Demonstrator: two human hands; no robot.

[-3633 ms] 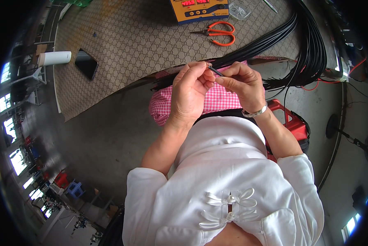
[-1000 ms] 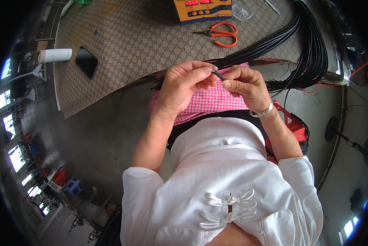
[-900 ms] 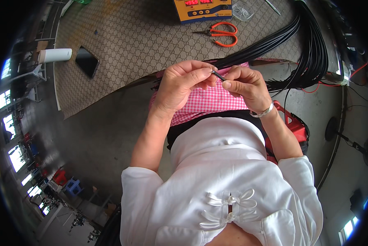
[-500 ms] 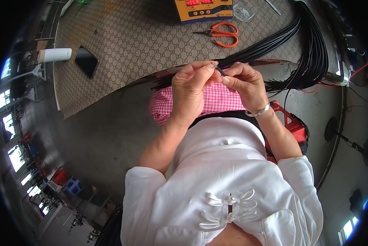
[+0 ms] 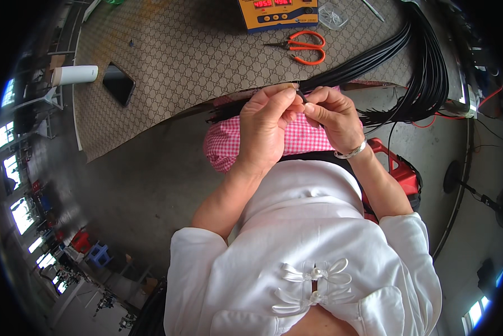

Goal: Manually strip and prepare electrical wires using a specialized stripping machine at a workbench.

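Note:
Over my lap, just off the table's near edge, my left hand (image 5: 266, 120) and my right hand (image 5: 336, 116) meet fingertip to fingertip. Between them is the end of a black cable (image 5: 302, 96), pinched by thumb and fingers on both sides. Its tip, by my left thumb, is too small to make out. A thick bundle of black cables (image 5: 369, 59) runs from behind my hands across the table and hangs over the edge at the right. Orange-handled scissors (image 5: 307, 47) lie on the table beyond my hands.
On the patterned tabletop (image 5: 178, 61) stand a yellow box with a red display (image 5: 279, 15) and a small clear container (image 5: 332, 17). A black phone (image 5: 118, 85) and a white bottle (image 5: 75, 75) lie at the left. Pink checked cloth (image 5: 223, 145) covers my lap.
My left hand has shifted slightly to the right, and my right hand a little to the left. Both still pinch the cable end.

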